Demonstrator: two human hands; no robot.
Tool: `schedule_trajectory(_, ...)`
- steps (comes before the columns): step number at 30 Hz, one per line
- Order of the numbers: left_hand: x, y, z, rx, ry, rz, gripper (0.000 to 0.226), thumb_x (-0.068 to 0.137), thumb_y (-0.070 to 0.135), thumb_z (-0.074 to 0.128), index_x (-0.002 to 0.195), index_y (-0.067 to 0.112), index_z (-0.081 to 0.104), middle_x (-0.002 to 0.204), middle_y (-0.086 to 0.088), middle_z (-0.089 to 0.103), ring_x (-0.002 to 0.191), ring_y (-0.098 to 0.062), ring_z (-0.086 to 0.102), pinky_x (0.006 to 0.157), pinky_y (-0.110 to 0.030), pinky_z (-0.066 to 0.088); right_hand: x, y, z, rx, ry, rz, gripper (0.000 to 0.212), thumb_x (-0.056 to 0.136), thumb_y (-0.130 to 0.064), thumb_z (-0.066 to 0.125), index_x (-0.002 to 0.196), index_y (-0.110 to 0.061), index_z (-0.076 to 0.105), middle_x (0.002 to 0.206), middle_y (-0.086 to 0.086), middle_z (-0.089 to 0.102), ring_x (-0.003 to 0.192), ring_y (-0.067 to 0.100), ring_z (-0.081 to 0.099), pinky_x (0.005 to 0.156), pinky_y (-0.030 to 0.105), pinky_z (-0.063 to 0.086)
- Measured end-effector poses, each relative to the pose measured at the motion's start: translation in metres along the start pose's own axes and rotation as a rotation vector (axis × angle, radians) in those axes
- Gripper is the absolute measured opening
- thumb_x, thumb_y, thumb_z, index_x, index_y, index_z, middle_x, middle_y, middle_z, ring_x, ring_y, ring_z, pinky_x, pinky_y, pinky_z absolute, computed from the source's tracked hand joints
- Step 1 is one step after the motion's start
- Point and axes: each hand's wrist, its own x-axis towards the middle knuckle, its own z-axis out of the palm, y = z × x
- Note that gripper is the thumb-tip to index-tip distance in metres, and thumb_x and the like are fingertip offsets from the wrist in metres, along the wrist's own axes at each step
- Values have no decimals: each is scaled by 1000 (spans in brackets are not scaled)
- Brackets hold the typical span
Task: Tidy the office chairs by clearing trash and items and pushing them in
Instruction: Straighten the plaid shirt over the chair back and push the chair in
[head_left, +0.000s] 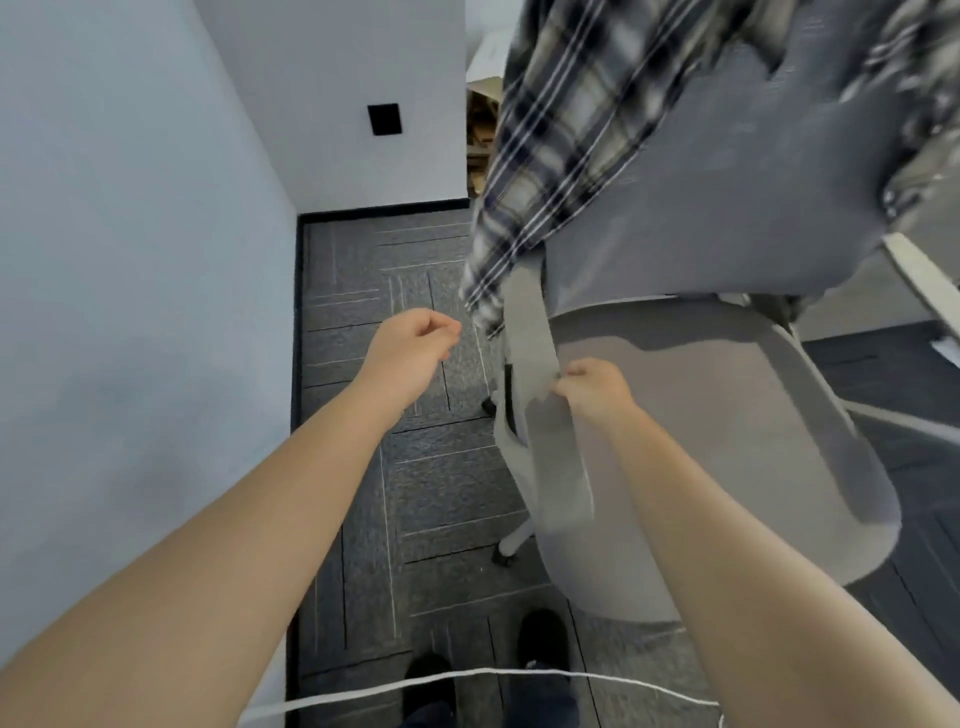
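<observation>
A grey office chair (727, 415) stands at the right, its seat facing me and its backrest rising behind. A plaid shirt (561, 130) in dark blue, white and beige hangs over the backrest and down its left side. My right hand (592, 389) grips the chair's left armrest (540, 395) about halfway along. My left hand (415, 343) hovers over the carpet left of the chair, fingers loosely curled with nothing in them, a short way below the shirt's hanging hem.
A pale wall (130, 260) runs close along the left, with a black plate (384, 119) on the far wall. Dark carpet tiles (405, 467) fill the narrow strip between wall and chair. A white desk leg (919, 280) shows at right. My shoes (543, 639) are below.
</observation>
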Motion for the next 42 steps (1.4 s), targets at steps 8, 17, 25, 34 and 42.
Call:
schedule_trajectory(8, -56, 43, -27, -89, 44, 144, 13, 92, 17, 45, 92, 15, 58, 88, -1, 58, 75, -12, 51, 68, -22, 43, -81, -45, -44, 131, 222, -139, 17, 87, -14, 50, 78, -1, 57, 79, 21, 57, 86, 33, 53, 56, 34, 41)
schedule_trajectory(17, -113, 108, -65, -186, 170, 293, 25, 91, 14, 46, 69, 24, 53, 74, 4, 54, 68, -9, 48, 67, -23, 41, -164, -113, -103, 223, 324, -374, 43, 93, -21, 46, 127, 5, 44, 128, 24, 53, 109, 41, 54, 80, 41, 47)
schedule_trajectory(25, -105, 158, -91, -221, 193, 348, 25, 92, 15, 45, 69, 23, 51, 77, 5, 54, 75, -11, 50, 83, -33, 42, -156, -181, -125, 251, 359, -433, 36, 89, -28, 49, 62, -25, 24, 64, -6, 30, 51, 9, 29, 44, 22, 24)
schedule_trajectory(34, -45, 184, -108, -121, 154, 355, 15, 94, 13, 40, 93, 14, 54, 97, -5, 57, 90, -18, 52, 72, -27, 42, -127, -231, -114, 85, 290, -302, 66, 85, -20, 57, 137, 2, 25, 128, 18, 49, 106, 28, 53, 74, 27, 36)
schedule_trajectory(42, -35, 183, -95, -1, 96, 369, 22, 93, 9, 42, 110, 8, 56, 107, -7, 55, 94, -19, 50, 75, -30, 41, -144, -207, -120, 96, 238, -329, 44, 81, -14, 59, 119, -3, 41, 81, 2, 47, 72, 13, 47, 72, 34, 47)
